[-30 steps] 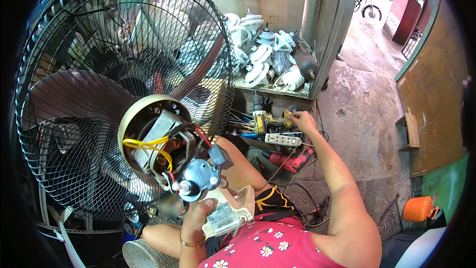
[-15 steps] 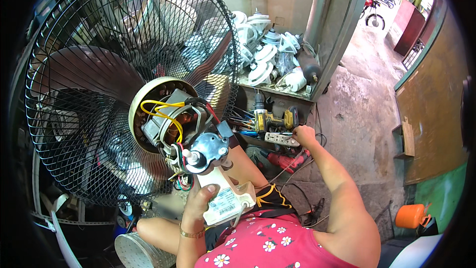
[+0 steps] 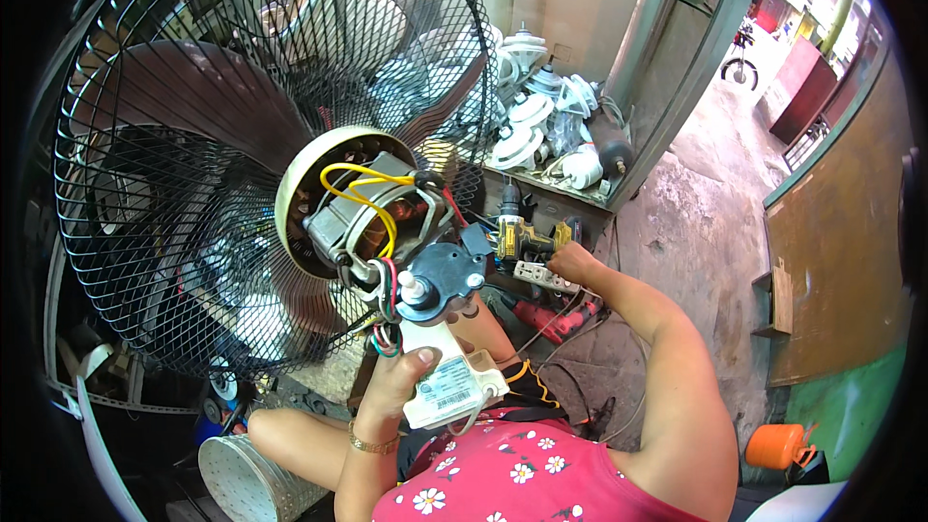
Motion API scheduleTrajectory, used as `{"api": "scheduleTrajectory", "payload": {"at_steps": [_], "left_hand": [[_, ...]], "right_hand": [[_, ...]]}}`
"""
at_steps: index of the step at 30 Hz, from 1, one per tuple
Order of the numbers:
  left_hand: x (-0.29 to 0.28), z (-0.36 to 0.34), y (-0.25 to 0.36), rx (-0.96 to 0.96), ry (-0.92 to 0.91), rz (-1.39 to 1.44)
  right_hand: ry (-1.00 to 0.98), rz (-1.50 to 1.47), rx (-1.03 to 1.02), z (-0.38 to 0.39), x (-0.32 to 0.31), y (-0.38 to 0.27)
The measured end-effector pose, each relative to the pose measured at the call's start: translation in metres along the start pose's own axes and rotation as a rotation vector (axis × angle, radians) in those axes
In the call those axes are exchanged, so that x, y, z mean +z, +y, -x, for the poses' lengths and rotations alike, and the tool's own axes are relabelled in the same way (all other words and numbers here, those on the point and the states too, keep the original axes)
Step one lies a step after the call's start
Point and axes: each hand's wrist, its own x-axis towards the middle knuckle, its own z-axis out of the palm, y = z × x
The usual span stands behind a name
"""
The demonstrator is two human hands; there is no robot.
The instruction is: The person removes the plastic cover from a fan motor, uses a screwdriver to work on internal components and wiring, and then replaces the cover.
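Observation:
My left hand (image 3: 396, 382) grips the white plastic neck (image 3: 447, 391) of a fan, with the thumb beside its label. Above it, the fan's motor (image 3: 372, 217) is exposed in a cream round housing, with yellow wires looped over it. A dark metal gearbox (image 3: 440, 280) with a white knob sits at the motor's rear. My right hand (image 3: 572, 263) is at the tool pile, fingers curled down between a yellow-and-black cordless drill (image 3: 522, 237) and a white power strip (image 3: 546, 276). What its fingers hold, if anything, is hidden.
The black wire fan cage (image 3: 145, 261) with brown blades (image 3: 198, 101) fills the left. White motor-like parts (image 3: 527, 126) are heaped on a shelf ahead. A red tool (image 3: 556, 319) and cords lie on the floor. A perforated metal bucket (image 3: 246, 478) stands lower left, an orange container (image 3: 776, 446) right.
The view has shifted, and the fan sits slightly farther right in it. My right hand has moved left along the power strip, closer to the drill. My left hand keeps its grip.

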Motion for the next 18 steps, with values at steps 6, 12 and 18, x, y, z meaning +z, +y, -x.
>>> {"api": "scheduleTrajectory", "payload": {"at_steps": [6, 12, 18], "left_hand": [[-0.001, 0.002, -0.001, 0.024, 0.013, -0.027], [-0.003, 0.001, 0.0, 0.013, 0.003, -0.018], [-0.015, -0.008, -0.019, 0.099, -0.024, -0.036]], "right_hand": [[-0.029, 0.049, 0.021, 0.004, 0.019, -0.004], [0.037, 0.041, 0.076, -0.006, 0.035, -0.009], [-0.06, 0.017, 0.185, -0.006, 0.031, -0.008]]}}
